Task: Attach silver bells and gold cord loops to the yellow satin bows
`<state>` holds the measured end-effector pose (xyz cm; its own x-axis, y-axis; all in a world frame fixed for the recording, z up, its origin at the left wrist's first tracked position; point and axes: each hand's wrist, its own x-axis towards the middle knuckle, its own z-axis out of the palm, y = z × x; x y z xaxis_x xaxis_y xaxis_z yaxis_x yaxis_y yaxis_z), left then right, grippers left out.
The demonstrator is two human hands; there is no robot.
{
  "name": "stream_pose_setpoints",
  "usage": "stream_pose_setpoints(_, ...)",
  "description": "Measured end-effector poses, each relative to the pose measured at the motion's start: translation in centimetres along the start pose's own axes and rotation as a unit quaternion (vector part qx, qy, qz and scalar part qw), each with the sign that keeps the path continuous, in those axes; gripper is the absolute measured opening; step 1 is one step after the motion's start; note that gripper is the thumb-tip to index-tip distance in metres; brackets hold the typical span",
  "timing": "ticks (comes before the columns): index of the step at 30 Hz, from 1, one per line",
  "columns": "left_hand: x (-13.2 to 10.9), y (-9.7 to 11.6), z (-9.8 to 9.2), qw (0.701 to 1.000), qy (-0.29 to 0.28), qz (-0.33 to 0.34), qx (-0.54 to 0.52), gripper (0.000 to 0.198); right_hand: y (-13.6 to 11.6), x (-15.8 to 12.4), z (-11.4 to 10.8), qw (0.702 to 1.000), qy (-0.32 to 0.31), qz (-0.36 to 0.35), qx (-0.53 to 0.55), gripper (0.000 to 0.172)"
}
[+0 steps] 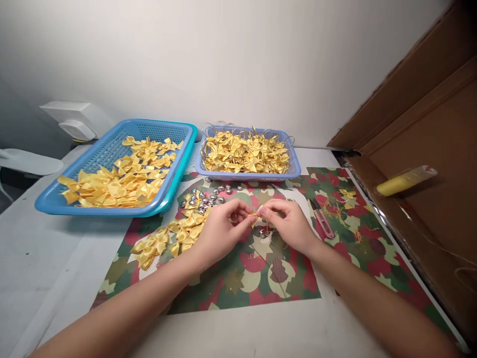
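Over the patterned sheet my left hand (223, 228) and my right hand (288, 221) meet, both closed in a pinch on one small yellow ribbon bow (254, 223). The fingers cover most of that bow. Just below them a silver bell (263, 233) shows beside a thin strand, which trails down over the sheet; whether the bell is tied to the bow I cannot tell. Loose yellow bows (188, 231) lie in a pile left of my left hand, with several silver bells (212, 198) behind it. Pink-handled thread snips (325, 223) rest right of my right hand.
A blue basket (97, 211) of plain bows stands at the left. Behind my hands is a smaller blue basket (248, 176) of bows with gold loops. Thread scraps (335, 211) lie at right. A yellow thread spool (398, 184) sticks out from the cardboard wall (439, 134).
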<state>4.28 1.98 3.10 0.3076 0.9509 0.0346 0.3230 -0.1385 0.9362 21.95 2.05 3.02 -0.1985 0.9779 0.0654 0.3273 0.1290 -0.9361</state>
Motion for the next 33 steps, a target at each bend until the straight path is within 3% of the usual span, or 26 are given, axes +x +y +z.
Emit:
stream_pose_setpoints(4,-0.8,-0.1,0.8,0.987,0.031,-0.076,-0.139,0.018,0.3,-0.9,1.4,0.990,0.075,0.047,0.110,0.025)
stream_pose_setpoints(10,-1.1,-0.5,1.7,0.951,0.050,-0.164,-0.258,0.025,0.9,-1.5,2.5,0.976,0.094,0.065,0.183,0.024)
stream_pose_setpoints(16,-1.0,-0.9,1.7,0.944,0.087,-0.160,-0.273,0.025,1.8,-1.9,2.2,0.991,0.109,-0.023,0.075,0.024)
stream_pose_setpoints(21,-0.9,-1.2,1.7,0.944,0.083,-0.174,-0.268,0.026,1.9,-2.3,1.9,0.992,0.069,-0.101,-0.005,0.028)
stream_pose_setpoints(24,-1.0,-1.2,1.7,0.945,0.080,-0.173,-0.264,0.024,1.8,-2.3,1.8,0.988,0.089,-0.124,-0.024,0.025)
stream_pose_setpoints(28,-1.1,-1.2,1.7,0.952,0.076,-0.156,-0.251,0.020,1.6,-2.0,1.5,0.985,0.091,-0.144,-0.032,0.023)
stream_pose_setpoints(33,-1.2,-1.3,1.9,0.964,0.066,-0.126,-0.225,0.016,1.8,-1.8,1.7,0.993,0.047,-0.111,-0.011,0.025)
